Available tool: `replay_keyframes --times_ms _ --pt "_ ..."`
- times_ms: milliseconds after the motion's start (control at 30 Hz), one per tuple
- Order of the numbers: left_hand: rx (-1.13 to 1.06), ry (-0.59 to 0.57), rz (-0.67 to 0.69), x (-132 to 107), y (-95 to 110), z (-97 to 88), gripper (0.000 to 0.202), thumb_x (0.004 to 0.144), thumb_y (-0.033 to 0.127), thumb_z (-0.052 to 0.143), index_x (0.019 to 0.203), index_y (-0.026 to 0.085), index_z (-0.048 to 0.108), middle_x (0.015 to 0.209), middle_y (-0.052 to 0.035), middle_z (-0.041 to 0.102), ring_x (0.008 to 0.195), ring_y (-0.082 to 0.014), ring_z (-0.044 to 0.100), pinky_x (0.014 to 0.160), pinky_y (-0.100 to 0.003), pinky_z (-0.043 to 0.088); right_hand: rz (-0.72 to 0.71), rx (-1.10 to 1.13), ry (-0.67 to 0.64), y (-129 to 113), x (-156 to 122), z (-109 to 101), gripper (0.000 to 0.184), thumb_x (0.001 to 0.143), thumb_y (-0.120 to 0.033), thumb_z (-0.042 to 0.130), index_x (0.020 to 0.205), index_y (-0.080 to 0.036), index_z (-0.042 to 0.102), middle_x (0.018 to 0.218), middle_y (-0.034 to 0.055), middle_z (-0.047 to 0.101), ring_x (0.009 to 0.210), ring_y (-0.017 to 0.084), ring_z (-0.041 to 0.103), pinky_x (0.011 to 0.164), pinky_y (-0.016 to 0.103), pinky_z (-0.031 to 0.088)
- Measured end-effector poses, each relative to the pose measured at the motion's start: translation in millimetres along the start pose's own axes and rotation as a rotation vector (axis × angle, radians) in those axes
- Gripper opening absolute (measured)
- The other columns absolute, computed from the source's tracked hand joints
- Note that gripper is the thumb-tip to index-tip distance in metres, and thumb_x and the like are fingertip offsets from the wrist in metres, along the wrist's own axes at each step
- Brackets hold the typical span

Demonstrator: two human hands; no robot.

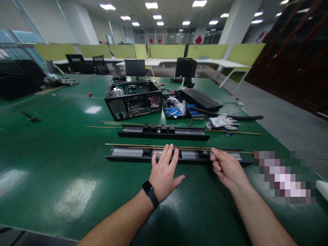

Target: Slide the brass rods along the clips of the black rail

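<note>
Red diamond-shaped decoration (198,39) at the room's far end: too small to tell if it bore writing. Glossy green desk (58,143) reflected the ceiling lights (151,5); lime-green partitions (167,52) stood beyond. Long black rail with grey channel (128,159) lay on the near part, thin brass-coloured rods (128,145) along it. Left hand (164,172): fingers spread wide over rods. Right hand (228,167): fingers pinched narrow on rods, toward the rail's right end.

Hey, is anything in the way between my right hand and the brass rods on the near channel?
Nothing visible is: your right hand has its fingers on the brass rods. Your left hand reaches over the near channel farther left, not between them.
</note>
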State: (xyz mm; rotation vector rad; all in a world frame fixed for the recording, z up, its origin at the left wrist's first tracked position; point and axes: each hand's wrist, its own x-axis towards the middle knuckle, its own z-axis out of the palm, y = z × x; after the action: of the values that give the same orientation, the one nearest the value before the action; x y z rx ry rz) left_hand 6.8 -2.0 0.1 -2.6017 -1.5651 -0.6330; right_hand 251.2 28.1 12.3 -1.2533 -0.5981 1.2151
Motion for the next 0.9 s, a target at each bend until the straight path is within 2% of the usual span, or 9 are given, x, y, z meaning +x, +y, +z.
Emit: replay_keyframes --times_ms 367,467,633,900 --pt "-0.008 0.005 -0.003 0.6 0.2 -0.6 0.085 0.084 0.049 0.068 0.153 0.017 0.031 0.164 -0.0152 0.023 0.151 -0.0302 0.019 0.117 -0.057 0.021 -0.014 0.026 0.101 -7.1 4.1 -9.5 0.027 0.073 -0.029 0.082 0.074 -0.017 0.058 0.06 -0.0005 0.061 0.031 0.004 0.038 0.021 0.013 0.024" --pt "-0.008 0.004 -0.006 0.4 0.4 -0.1 0.085 0.084 0.049 0.068 0.153 0.017 0.031 0.164 -0.015 0.023 0.152 -0.0303 0.018 0.117 -0.057 0.023 0.005 0.027 0.078 -4.1 2.7 -5.7 0.028 0.074 -0.033 0.083 0.079 -0.016 0.061 0.063 0.0007 0.064 0.03 0.004 0.038 0.021 0.013 0.023" --pt "-0.013 0.011 -0.002 0.1 0.4 -0.3 0.086 0.084 0.049 0.068 0.154 0.017 0.03 0.163 -0.0162 0.023 0.151 -0.0312 0.019 0.116 -0.058 0.023 -0.006 -0.035 0.021 3.8 2.2 -0.6 0.033 0.069 -0.035 0.086 0.077 -0.015 0.062 0.066 0.0019 0.065 0.031 0.003 0.038 0.022 0.013 0.023" --pt "0.004 0.007 -0.011 0.1 0.3 -2.0 0.086 0.083 0.048 0.069 0.154 0.018 0.031 0.164 -0.0153 0.023 0.152 -0.0311 0.018 0.116 -0.059 0.022 -0.003 0.042 0.066 -3.2 4.0 -5.8 0.025 0.072 -0.028 0.083 0.074 -0.016 0.061 0.059 -0.0015 0.06 0.031 0.004 0.037 0.021 0.013 0.023"
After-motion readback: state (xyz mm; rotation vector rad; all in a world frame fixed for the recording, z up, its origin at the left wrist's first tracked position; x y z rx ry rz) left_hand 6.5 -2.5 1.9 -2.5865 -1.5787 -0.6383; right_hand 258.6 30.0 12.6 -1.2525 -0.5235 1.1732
